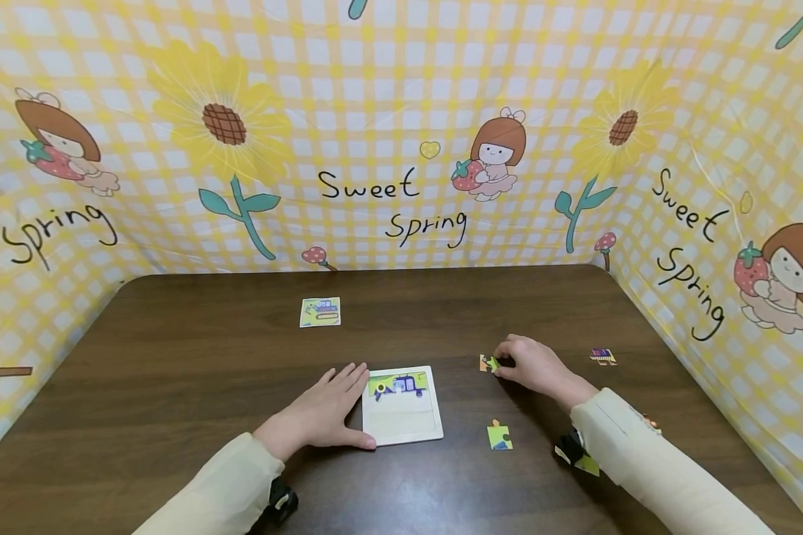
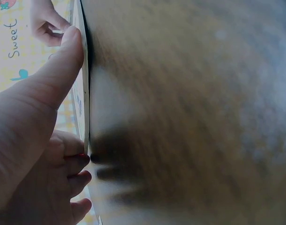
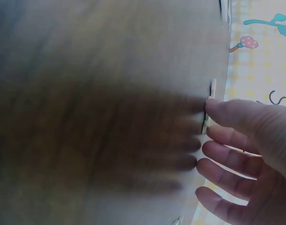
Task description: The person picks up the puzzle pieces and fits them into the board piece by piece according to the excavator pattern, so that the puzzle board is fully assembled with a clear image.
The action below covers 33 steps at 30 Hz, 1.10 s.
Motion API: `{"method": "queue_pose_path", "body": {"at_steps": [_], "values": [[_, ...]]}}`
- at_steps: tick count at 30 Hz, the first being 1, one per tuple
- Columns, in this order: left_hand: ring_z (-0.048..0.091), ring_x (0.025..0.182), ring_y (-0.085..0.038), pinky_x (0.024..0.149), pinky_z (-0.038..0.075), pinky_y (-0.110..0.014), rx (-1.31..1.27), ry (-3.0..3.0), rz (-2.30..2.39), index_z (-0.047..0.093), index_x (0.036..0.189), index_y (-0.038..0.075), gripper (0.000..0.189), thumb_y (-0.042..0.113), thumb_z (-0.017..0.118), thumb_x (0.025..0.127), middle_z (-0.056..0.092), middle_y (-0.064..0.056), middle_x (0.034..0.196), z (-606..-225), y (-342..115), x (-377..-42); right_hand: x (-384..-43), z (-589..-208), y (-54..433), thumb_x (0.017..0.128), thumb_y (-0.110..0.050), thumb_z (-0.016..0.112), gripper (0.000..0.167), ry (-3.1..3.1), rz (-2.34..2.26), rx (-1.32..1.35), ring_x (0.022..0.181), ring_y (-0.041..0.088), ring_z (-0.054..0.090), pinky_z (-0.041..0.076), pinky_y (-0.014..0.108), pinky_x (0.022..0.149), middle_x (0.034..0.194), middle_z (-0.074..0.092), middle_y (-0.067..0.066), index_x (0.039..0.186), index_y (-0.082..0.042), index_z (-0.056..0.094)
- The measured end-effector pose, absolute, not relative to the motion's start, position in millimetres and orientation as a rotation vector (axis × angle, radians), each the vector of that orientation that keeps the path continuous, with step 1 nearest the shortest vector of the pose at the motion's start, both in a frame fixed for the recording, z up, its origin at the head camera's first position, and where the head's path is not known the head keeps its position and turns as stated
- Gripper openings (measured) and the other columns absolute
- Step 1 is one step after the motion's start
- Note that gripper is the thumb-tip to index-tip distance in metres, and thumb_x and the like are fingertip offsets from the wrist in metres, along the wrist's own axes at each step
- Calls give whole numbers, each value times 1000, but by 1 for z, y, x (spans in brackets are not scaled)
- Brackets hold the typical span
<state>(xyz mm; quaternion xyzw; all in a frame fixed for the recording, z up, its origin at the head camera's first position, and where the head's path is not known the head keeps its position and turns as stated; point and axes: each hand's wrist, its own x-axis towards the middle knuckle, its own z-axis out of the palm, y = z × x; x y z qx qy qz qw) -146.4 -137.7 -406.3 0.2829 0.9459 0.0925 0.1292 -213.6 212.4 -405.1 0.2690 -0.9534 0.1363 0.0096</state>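
Observation:
My left hand lies along the left side of a white puzzle tray, fingers extended and thumb at its lower left corner. Fitted pieces across the tray's top show a blue vehicle on green; the lower part is bare. To the right of the tray, my right hand pinches a green and orange puzzle piece between thumb and index finger. The right wrist view shows this piece edge-on at the thumb tip, low over the table, partly hidden by the fingers.
A loose green piece lies right of the tray, and a purple one farther right. More pieces show partly beneath the right forearm. A picture card lies toward the back of the brown table. Checked cloth surrounds the table.

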Motion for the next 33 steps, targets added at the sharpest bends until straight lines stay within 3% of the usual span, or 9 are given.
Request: {"method": "queue_pose_path", "body": {"at_steps": [16,33], "values": [[16,136,-30,107,13,-47,810,2752,267,27,142,-4,104,66,62,72,22,-16,148,-406,-137,-146,-214,-398,200,76,-17,75,16,-2997,546,838,71,13,55,46,32,61,77,60,-3,85,-10,63],[16,136,-31,107,13,-48,823,2753,274,28,142,-5,105,66,61,72,22,-17,148,-407,-137,-147,-186,-384,118,75,-16,75,18,-2843,604,1206,74,13,56,47,28,67,80,60,-2,87,-8,63]]}}
